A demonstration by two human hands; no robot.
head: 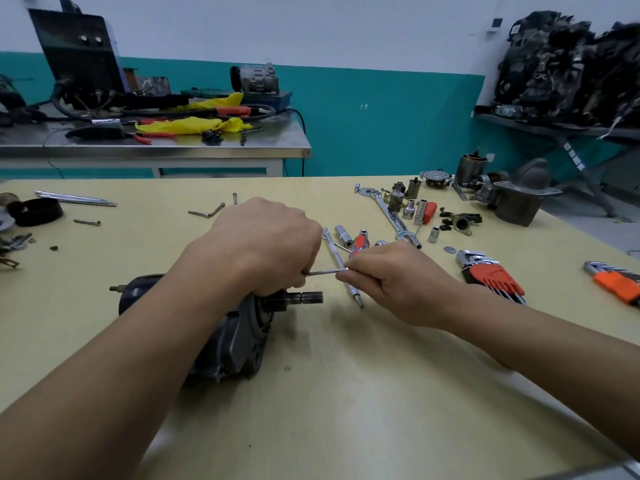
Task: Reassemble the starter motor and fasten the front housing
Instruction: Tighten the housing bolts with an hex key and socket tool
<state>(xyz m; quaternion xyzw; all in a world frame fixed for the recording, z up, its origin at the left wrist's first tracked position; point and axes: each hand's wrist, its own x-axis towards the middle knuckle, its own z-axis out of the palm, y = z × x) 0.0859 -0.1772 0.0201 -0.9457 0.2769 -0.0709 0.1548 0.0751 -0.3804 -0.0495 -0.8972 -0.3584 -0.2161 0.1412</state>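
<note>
The dark starter motor [239,337] lies on its side on the yellow table [346,393], its splined shaft [306,297] pointing right. My left hand [266,244] rests on top of the motor with fingers curled around its upper front. A thin silver hex key [325,271] runs level between both hands. My right hand [394,282] pinches the key's right end. The key's left end is hidden under my left fingers. A grey front housing [516,200] stands at the table's far right.
Sockets, a ratchet wrench [389,213], an extension bar [343,268] and a red-handled screwdriver [358,242] lie just behind my right hand. Two red hex-key sets [491,277] sit at the right. Loose bolts [86,222] and a black ring [40,211] lie left. A steel bench [156,147] stands behind.
</note>
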